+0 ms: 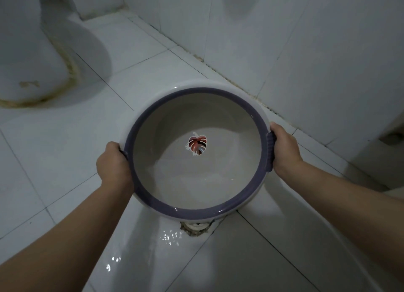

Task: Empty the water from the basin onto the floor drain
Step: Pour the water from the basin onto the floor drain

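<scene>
The basin (196, 108) is held above the tiled floor (65, 160), gripped at opposite rim handles. The left hand (113, 162) is closed on the left handle; the right hand (284, 149) is closed on the right handle. The rim band is purple, the interior pale, with a leaf print (196, 146) at the bottom centre. Shallow water is seen inside. The drain (196, 227) is partly visible just below the near rim; wet sheen is noted on the tiles beside it. A toilet base (28, 57) stands at upper left, well apart.
</scene>
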{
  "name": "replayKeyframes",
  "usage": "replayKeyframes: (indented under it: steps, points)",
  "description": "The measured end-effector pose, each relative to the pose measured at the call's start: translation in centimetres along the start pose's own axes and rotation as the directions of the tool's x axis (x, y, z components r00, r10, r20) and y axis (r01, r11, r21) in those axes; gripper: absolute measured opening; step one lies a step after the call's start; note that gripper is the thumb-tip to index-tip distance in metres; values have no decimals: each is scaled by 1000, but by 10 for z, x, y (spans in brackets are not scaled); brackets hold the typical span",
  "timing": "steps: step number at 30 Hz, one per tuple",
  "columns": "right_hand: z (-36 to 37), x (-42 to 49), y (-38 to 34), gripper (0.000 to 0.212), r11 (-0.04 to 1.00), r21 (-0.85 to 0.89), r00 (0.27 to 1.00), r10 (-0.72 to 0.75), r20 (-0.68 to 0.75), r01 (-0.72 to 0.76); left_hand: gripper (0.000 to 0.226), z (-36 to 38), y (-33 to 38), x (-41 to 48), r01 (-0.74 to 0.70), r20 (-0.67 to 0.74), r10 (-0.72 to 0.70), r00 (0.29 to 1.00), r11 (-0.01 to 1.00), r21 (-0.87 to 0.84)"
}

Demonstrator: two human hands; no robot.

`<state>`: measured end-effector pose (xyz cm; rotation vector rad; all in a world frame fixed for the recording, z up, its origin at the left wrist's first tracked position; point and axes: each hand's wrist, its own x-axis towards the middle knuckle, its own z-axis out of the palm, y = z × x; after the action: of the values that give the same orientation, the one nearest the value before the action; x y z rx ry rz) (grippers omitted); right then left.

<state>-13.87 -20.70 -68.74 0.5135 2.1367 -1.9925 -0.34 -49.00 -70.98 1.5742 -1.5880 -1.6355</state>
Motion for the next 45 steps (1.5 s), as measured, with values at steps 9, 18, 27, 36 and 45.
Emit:
replayKeyframes:
  steps: [9, 18, 27, 36, 45]
  points:
    - [-1, 0, 2, 28, 999, -34, 1000, -19, 12, 19, 30, 0, 0, 0, -20, 0, 20, 1000, 1000, 5]
    - [1, -3, 0, 26, 999, -20, 1000, -28, 14, 28, 27, -3, 1, -3, 77, 0, -77, 997, 992, -99]
    - [2, -5, -3, 24, 999, -28, 999, -32, 16, 33, 23, -3, 2, -6, 110, 3, -111, 994, 985, -134]
    - [2, 0, 2, 26, 1000, -26, 999, -16, -41, 15, 23, -5, 1, -6, 106, 23, -104, 994, 982, -156]
    - [3, 0, 2, 30, 999, -44, 997, -18, -71, 15, 24, -7, -3, -5, 152, 42, -146, 988, 958, -242]
